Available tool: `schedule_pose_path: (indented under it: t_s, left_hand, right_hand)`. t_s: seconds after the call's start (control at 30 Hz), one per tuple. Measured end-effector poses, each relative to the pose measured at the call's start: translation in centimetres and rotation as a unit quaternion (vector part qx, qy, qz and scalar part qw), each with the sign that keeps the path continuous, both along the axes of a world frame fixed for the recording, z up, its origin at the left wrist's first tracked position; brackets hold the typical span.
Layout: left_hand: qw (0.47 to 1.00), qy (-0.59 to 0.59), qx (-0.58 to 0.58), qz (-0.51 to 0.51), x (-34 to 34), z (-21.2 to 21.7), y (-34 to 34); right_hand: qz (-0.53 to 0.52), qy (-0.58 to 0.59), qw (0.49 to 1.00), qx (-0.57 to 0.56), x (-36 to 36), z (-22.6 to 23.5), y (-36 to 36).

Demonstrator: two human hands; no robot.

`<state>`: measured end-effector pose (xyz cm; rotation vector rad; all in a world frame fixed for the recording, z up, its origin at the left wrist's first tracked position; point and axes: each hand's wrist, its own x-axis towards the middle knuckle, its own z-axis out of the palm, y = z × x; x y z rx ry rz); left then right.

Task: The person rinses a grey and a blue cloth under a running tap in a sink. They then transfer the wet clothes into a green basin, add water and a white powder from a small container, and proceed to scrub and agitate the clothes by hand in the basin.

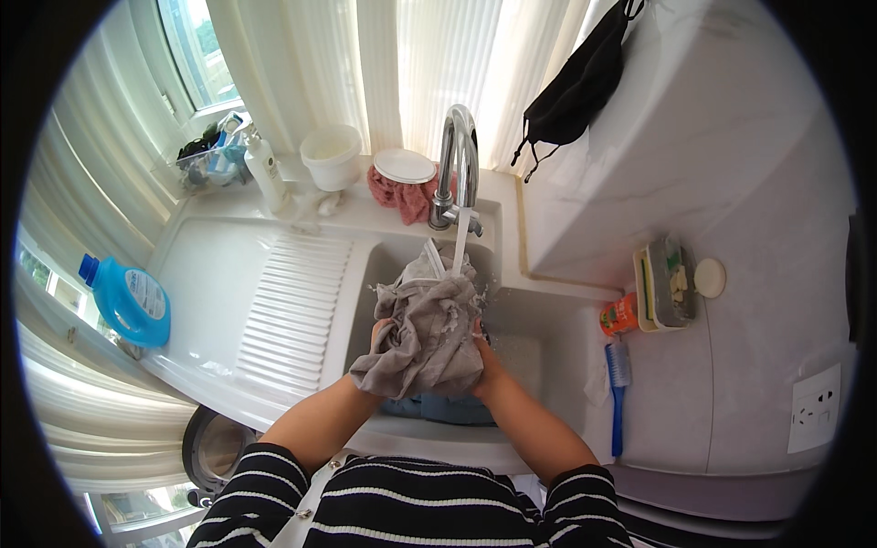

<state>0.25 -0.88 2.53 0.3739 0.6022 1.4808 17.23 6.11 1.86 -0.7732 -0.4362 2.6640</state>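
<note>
A wet, crumpled greyish-brown cloth (416, 333), perhaps a garment, is held up over the sink basin (539, 333) between my two hands. Water from the chrome faucet (464, 151) runs onto its upper part, and small splashes show around it. My left hand (379, 335) grips the left side of the cloth, mostly covered by its folds. On the right side, my right hand (485, 354) supports it, with most of the fingers hidden behind the fabric. Beneath, a blue-grey cloth (443, 408) lies in the basin.
Left of the basin is a ribbed washboard (297, 310), with a blue detergent bottle (132, 301) beyond it. A pump bottle (265, 173), a white tub (332, 157) and a pink cloth (402, 198) line the back ledge. A blue brush (618, 393) lies at the right.
</note>
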Motion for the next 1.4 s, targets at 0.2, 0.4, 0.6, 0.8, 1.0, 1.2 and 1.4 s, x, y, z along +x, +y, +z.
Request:
schedule_pose_path:
  t_s: [0.2, 0.4, 0.6, 0.8, 1.0, 1.2, 1.4]
  left_hand:
    - [0.966, 0.024, -0.238, -0.097, -3.0, -4.1, 0.2]
    - [0.940, -0.118, -0.288, -0.136, -0.9, -1.5, -0.5]
    - [0.986, 0.077, -0.111, -0.095, 0.1, -9.5, -0.8]
    - [0.963, 0.106, -0.245, 0.021, -1.0, -6.4, 1.0]
    - [0.956, 0.084, -0.244, -0.142, -1.7, -4.3, 2.0]
    - [0.901, 0.267, -0.338, -0.050, -2.2, -5.3, 2.1]
    - [0.872, 0.322, -0.370, 0.007, -0.7, -6.2, 1.1]
  right_hand:
    - [-0.111, -0.259, 0.941, 0.188, 0.0, 0.8, 2.2]
    - [0.039, -0.266, 0.762, 0.590, -0.4, 1.0, 0.6]
    - [0.178, -0.148, 0.687, 0.689, -2.2, 2.1, -0.9]
    - [0.001, -0.347, 0.569, 0.745, -1.3, 2.3, -1.4]
    - [0.048, -0.158, 0.887, 0.430, -1.4, -0.7, -0.4]
    - [-0.006, -0.326, 0.665, 0.672, -0.2, -2.0, 2.9]
    - [0.174, -0.234, 0.848, 0.443, -1.2, -2.7, 6.3]
